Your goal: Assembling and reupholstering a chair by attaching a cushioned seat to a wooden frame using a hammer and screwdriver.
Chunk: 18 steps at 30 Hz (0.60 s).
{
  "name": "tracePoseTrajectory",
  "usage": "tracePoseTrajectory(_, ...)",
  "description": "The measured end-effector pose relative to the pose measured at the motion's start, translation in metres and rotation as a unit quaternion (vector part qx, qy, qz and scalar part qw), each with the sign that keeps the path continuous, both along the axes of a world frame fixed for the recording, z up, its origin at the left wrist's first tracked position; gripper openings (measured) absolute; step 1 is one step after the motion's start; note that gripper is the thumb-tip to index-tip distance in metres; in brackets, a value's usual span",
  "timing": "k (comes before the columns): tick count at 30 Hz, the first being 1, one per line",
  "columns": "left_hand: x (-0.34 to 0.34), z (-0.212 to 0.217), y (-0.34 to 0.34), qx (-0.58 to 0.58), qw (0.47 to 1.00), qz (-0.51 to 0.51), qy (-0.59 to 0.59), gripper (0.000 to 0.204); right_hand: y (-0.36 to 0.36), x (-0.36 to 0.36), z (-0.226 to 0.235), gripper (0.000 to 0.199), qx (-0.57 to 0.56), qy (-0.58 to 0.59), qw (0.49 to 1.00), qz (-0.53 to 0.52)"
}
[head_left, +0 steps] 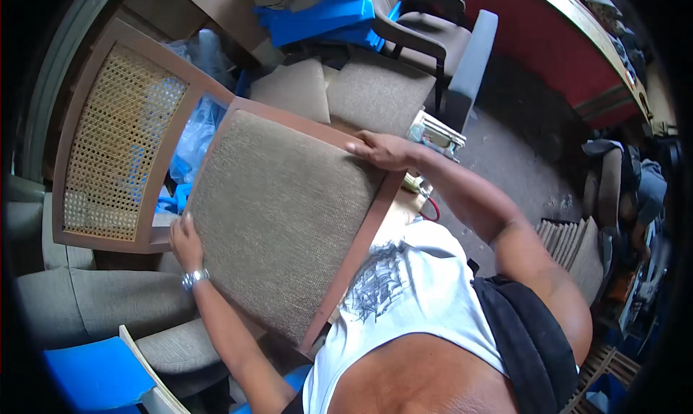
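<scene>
Against my front I hold a wooden chair (289,197) with a brown frame and a woven grey-brown seat pad, tilted so its seat faces up. Its cane-mesh backrest (126,147) extends to the left. My left hand (186,244), with a metal watch on the wrist, grips the chair where the backrest post meets the seat; some of its fingers are hidden behind the frame. On the seat's far right side, my right hand (379,151) is closed over the wooden rail, thumb on top and the other fingers partly out of sight. The chair legs are mostly hidden.
Loose upholstered pads (379,93) lie beyond the chair, near blue foam sheets (317,17). A dark armchair (422,28) stands at the back. Grey sofa pieces (108,302) and a blue panel (101,374) crowd the left. Stacked pads (577,251) lean at right.
</scene>
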State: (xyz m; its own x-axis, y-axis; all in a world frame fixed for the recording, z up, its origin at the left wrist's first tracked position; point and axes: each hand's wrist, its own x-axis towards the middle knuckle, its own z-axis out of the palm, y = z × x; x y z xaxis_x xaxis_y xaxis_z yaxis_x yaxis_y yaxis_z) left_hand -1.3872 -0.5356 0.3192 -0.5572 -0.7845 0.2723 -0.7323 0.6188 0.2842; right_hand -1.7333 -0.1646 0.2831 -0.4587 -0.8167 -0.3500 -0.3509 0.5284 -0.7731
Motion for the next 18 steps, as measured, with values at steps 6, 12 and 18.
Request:
tracePoseTrajectory(6,-0.051,-0.004,0.008,-0.022,0.997,-0.053,-0.056,0.054,0.012,0.077,0.003,0.074,-0.109,-0.133,0.985,0.013)
tracePoseTrajectory(12,0.026,-0.005,0.025,-0.068,0.997,0.019,-0.010,0.057,0.000,0.101,-0.008,0.058,-0.162,0.276,0.946,0.046)
tracePoseTrajectory(18,0.129,0.003,0.150,0.173,0.955,0.232,0.064,0.069,-0.008,0.121,0.018,0.067,-0.096,0.313,0.939,0.100)
